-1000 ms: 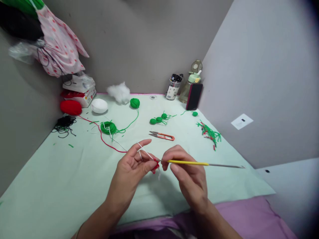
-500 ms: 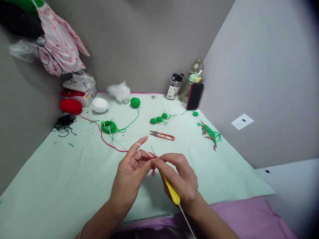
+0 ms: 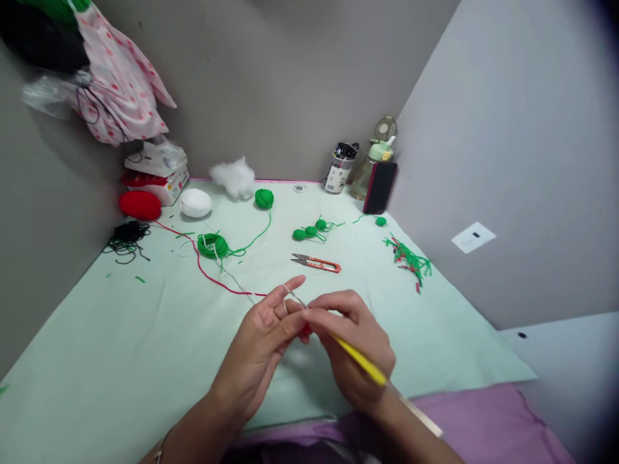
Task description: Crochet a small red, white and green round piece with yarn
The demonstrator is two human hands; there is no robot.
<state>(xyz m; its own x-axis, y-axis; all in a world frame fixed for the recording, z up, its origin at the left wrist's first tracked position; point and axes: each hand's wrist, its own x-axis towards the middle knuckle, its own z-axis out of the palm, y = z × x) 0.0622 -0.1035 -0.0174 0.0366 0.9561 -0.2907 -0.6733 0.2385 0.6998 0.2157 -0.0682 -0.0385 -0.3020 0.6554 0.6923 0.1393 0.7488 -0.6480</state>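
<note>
My right hand point(image 3: 360, 345) is closed around the yellow handle of a crochet hook point(image 3: 360, 361), whose blurred rear end points down and to the right. Opposite it, my left hand point(image 3: 271, 335) pinches a small piece of red crochet work point(image 3: 305, 331), mostly hidden by the fingers. White yarn point(image 3: 296, 298) runs over the raised left index finger toward the hook. Both hands meet at the fingertips, above the pale green cloth. Red yarn point(image 3: 227, 288) trails from the left hand to a red ball point(image 3: 140, 205). The hook's tip is hidden.
Orange-handled thread snips point(image 3: 316, 263) lie just beyond the hands. Behind are small green crocheted balls point(image 3: 310, 231), a green yarn coil point(image 3: 213, 245), a white yarn ball point(image 3: 195, 203) and white stuffing point(image 3: 235, 178). Yarn scraps point(image 3: 409, 261) and a phone point(image 3: 380, 187) are at right.
Both hands have shifted slightly right. The hook has swung so its rear end points further right, and its tip has gone from sight. The left hand has turned, covering more of the red piece.
</note>
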